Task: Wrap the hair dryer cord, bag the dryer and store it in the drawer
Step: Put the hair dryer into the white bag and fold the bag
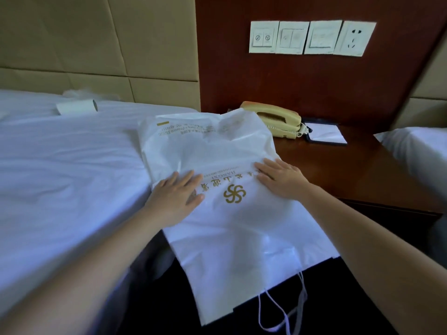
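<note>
A white drawstring bag [229, 226] with a gold emblem lay flat, bridging the edge of the bed [60, 177] and the dark wooden counter [362, 170] beside it. Its near end overhung the gap and its white cords [285, 317] dangled below. The left hand [174, 197] pressed palm-down on the bag's left side, fingers [188, 177] straight and close together, holding nothing. The right hand [281, 180] pressed on the bag's right side, fingers [266, 168] also flat and slightly spread. Whether the dryer was inside the bag could not be told. A beige telephone [275, 119] and a notepad [326, 134] sat at the back of the counter.
</note>
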`<state>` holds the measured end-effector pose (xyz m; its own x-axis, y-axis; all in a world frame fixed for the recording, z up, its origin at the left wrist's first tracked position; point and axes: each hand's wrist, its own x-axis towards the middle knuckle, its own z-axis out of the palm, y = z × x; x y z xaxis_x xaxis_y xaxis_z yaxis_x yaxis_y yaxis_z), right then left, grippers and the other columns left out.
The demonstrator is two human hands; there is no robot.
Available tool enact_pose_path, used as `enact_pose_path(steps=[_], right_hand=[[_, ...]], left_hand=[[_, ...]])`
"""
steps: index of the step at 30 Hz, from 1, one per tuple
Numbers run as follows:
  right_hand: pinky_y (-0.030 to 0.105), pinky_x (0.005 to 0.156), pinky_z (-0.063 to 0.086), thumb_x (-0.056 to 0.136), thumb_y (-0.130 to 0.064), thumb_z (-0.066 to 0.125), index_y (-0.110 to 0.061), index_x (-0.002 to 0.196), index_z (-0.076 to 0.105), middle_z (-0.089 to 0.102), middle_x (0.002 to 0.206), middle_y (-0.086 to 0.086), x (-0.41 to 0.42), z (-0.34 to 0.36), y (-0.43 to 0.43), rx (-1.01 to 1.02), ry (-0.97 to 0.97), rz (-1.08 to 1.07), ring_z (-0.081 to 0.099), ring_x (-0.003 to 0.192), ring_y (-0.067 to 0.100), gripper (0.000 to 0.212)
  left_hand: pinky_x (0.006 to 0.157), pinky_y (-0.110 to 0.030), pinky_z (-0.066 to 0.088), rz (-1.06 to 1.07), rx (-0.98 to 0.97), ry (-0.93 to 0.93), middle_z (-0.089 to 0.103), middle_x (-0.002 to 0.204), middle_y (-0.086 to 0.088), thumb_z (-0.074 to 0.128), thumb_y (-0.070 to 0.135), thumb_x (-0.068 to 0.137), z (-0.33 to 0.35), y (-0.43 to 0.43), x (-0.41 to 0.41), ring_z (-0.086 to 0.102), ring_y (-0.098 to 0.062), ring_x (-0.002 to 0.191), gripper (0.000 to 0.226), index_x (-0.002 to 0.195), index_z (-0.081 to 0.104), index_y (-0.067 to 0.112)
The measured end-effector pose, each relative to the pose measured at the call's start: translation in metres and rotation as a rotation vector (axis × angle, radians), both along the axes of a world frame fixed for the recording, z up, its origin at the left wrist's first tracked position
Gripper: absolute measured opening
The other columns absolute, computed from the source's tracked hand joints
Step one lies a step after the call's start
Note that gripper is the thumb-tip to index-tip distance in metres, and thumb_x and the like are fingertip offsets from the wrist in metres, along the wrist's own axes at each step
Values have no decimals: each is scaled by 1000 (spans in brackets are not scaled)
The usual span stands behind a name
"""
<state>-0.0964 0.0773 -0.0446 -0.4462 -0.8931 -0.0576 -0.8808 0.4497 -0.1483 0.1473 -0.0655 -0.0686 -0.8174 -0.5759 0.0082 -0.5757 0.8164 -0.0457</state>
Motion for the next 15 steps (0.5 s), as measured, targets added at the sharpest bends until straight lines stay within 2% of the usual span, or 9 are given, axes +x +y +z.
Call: enact_pose_path(steps=[2, 3, 5, 7, 9, 11, 13, 15], right_hand=[[39, 116, 9, 98, -48, 24, -40, 146, 19, 13, 158, -10, 5, 1, 16, -9, 0, 11, 8, 146, 18, 49], [38, 115, 10, 98, -46, 28, -38, 146, 20, 14, 158, -8, 8, 1, 26, -17, 12, 24, 10, 146, 18, 49], [37, 115, 12, 96, -42, 39, -34, 146, 23, 15, 158, -4, 14, -4, 49, -69, 27, 35, 13, 145, 19, 53], [38, 112, 16, 93, -36, 49, -29, 145, 27, 19, 157, 1, 20, -7, 72, -173, 18, -22, 18, 143, 23, 57], [41, 100, 32, 90, -31, 55, -20, 137, 39, 36, 145, 8, 26, -4, 89, -347, 54, -112, 34, 129, 30, 51], [36, 76, 41, 90, -32, 55, -12, 116, 51, 53, 118, 10, 30, 6, 100, -456, 92, -219, 48, 102, 30, 33], [32, 65, 39, 90, -41, 52, -11, 97, 54, 58, 94, 8, 31, 14, 114, -349, 76, -358, 49, 82, 29, 31], [34, 68, 40, 89, -51, 48, -10, 86, 56, 57, 86, 9, 25, 13, 131, -117, 89, -469, 48, 78, 31, 42]], left_hand=[[113, -33, 14, -153, 11, 28, 17, 159, 8, -10, 77, 71, -3, 6, 25, 16, -18, 146, 96, 150, 16, 30], [112, -32, 16, -252, 62, 70, 24, 156, 8, -9, 80, 73, -6, 11, 37, 21, -15, 145, 96, 149, 20, 30], [111, -33, 16, -411, 115, 113, 34, 152, 9, 5, 72, 86, -14, 23, 60, 25, -9, 142, 75, 147, 24, 32], [110, -33, 15, -482, 14, 107, 40, 149, 9, 16, 61, 95, -21, 32, 75, 30, -8, 139, 60, 145, 31, 32], [109, -32, 15, -511, -66, 95, 48, 144, 5, 17, 55, 98, -23, 33, 82, 40, -13, 134, 54, 140, 39, 28], [109, -28, 13, -527, -120, 96, 53, 139, 2, 17, 54, 98, -18, 32, 84, 47, -16, 129, 56, 137, 45, 26], [107, -30, 17, -523, -146, 89, 55, 137, 1, 17, 56, 97, -13, 27, 84, 51, -18, 127, 59, 136, 47, 24], [106, -33, 18, -504, -124, 77, 56, 137, 0, 12, 61, 95, -8, 27, 81, 51, -21, 128, 68, 135, 51, 22]])
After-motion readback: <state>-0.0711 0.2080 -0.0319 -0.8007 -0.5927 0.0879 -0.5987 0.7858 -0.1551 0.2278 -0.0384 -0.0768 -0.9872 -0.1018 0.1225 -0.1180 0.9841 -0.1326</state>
